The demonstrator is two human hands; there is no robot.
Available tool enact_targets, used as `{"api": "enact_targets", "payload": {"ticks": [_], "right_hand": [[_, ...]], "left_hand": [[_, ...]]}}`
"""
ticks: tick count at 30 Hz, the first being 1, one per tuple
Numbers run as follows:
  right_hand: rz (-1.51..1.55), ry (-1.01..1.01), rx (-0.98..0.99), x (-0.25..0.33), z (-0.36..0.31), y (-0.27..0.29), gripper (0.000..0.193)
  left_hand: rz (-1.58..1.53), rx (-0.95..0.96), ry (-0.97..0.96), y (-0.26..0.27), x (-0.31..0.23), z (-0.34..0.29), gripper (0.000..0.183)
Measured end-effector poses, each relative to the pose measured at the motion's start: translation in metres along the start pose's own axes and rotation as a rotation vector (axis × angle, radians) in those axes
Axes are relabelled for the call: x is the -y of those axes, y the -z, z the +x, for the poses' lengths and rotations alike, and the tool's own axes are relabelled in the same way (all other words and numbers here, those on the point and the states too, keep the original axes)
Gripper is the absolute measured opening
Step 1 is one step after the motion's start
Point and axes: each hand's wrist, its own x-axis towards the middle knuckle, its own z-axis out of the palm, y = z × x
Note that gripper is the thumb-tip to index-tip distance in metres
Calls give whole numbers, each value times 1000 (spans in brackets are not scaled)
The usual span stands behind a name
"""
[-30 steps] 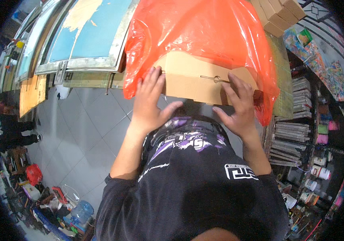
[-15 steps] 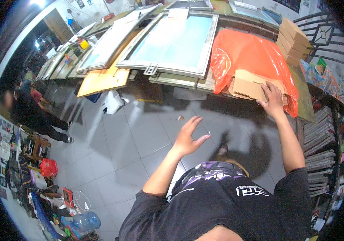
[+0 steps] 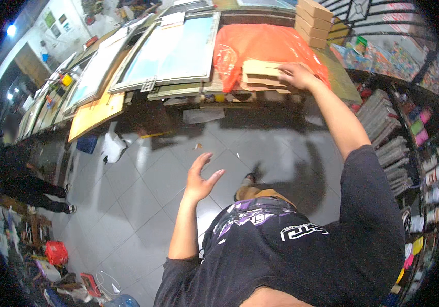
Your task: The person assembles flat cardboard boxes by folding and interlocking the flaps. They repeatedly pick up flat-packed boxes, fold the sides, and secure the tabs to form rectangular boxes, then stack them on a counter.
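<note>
My right hand (image 3: pixel 297 76) reaches out to a stack of flattened cardboard boxes (image 3: pixel 252 86) at the table's front edge. Its fingers are closed on the top flattened cardboard box (image 3: pixel 260 67), which sits slightly raised, a dark gap showing beneath its near side. Under and behind the stack spreads a shiny orange plastic bag (image 3: pixel 268 40). My left hand (image 3: pixel 201 179) hangs over the floor in front of my body, thumb and fingers apart, with nothing in it.
Framed screens (image 3: pixel 170 48) lie along the long table left of the bag. Folded brown boxes (image 3: pixel 314 23) are stacked at the back right. Shelves with piled papers (image 3: pixel 378 115) stand on my right. At far left is another person (image 3: pixel 19 176). A yellow board (image 3: pixel 96 115) juts from the table.
My right hand has gone from resting open on the cardboard to gripping the top piece, whose near side has lifted. My left hand stays open. The whole view has shifted rightward.
</note>
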Motion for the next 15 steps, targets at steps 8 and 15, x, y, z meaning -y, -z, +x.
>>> {"api": "enact_targets", "payload": {"ticks": [8, 15], "right_hand": [[-218, -27, -200, -21, 4, 2, 43], [-267, 124, -519, -5, -32, 29, 51]], "left_hand": [[-25, -21, 63, -22, 2, -7, 59], [-2, -62, 212, -14, 19, -11, 54]]}}
